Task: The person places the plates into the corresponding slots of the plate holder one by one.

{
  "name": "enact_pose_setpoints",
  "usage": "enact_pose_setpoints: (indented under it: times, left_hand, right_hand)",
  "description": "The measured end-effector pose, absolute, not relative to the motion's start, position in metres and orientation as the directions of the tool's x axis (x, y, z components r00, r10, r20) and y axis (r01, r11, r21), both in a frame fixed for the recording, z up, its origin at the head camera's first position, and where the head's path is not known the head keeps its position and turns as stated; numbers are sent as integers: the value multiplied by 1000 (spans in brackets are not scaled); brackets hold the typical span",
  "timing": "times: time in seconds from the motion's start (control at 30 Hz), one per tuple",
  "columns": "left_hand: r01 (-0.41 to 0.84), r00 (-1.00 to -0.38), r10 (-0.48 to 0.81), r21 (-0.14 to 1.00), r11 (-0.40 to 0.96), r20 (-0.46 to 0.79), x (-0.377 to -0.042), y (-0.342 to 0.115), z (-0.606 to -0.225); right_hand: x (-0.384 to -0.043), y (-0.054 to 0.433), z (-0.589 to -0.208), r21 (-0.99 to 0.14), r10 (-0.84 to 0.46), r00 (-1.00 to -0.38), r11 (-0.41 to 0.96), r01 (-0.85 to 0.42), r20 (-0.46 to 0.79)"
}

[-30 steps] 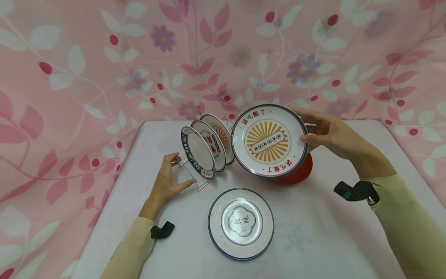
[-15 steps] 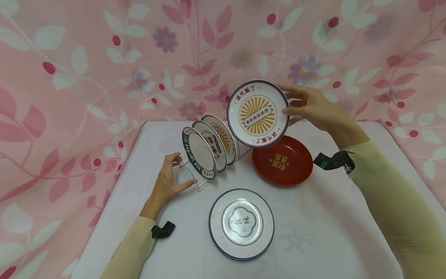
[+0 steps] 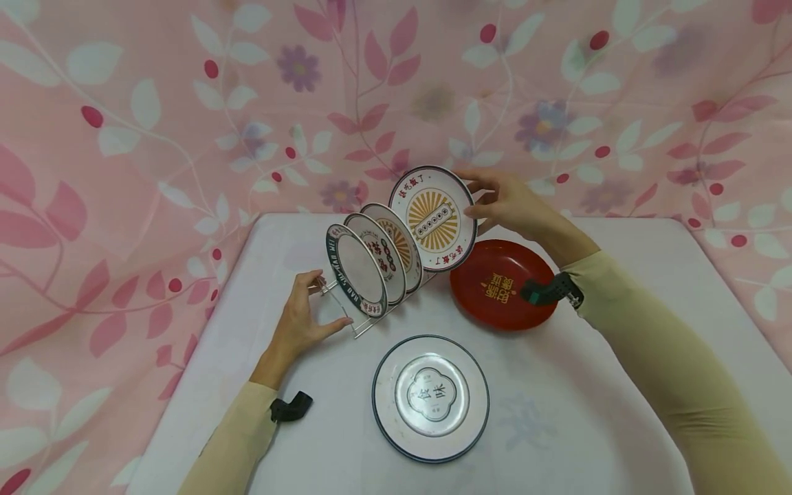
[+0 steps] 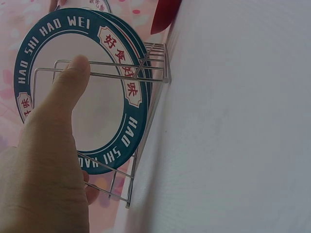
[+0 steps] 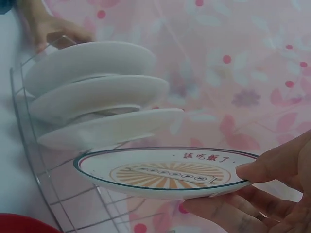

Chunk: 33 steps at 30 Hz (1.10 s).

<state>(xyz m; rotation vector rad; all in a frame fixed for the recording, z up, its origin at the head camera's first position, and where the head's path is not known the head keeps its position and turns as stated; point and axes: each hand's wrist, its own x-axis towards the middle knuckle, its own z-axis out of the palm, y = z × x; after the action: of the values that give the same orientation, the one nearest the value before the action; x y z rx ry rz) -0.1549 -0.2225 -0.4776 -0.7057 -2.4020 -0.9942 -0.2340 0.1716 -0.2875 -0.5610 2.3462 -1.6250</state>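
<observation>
My right hand (image 3: 510,206) pinches the right rim of a white plate (image 3: 436,220) with a yellow sunburst and red characters, thumb on its face and fingers behind. This plate is tilted up at the far end of a metal wire dish rack (image 5: 30,141), and its lower edge overlaps the rack in the head view. Three plates stand in the rack; the nearest plate (image 4: 97,121) has a green lettered rim. My left hand (image 3: 297,326) grips the rack's near end, its thumb over the wires in the left wrist view.
A red oval plate (image 3: 495,309) with gold characters lies right of the rack. Closer to me, a white plate (image 3: 396,430) lies upside down on the white tabletop (image 3: 557,426). A pink floral cloth (image 3: 247,103) hangs behind.
My right hand has carried the sunburst plate up and left from over the red plate, then lowered it to the rack's far end. My left hand stays at the rack.
</observation>
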Motion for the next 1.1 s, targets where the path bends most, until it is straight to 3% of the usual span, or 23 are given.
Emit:
enact_pose_setpoints:
  times: [0.63, 1.1]
  left_hand:
    - [601, -774, 285, 512, 614, 566, -154, -222, -476]
    - [633, -742, 288, 491, 598, 606, -157, -221, -479]
  right_hand:
    - [-234, 139, -326, -924, -479, -877, 317, -213, 38]
    - [-242, 129, -344, -922, -516, -856, 312, -230, 39]
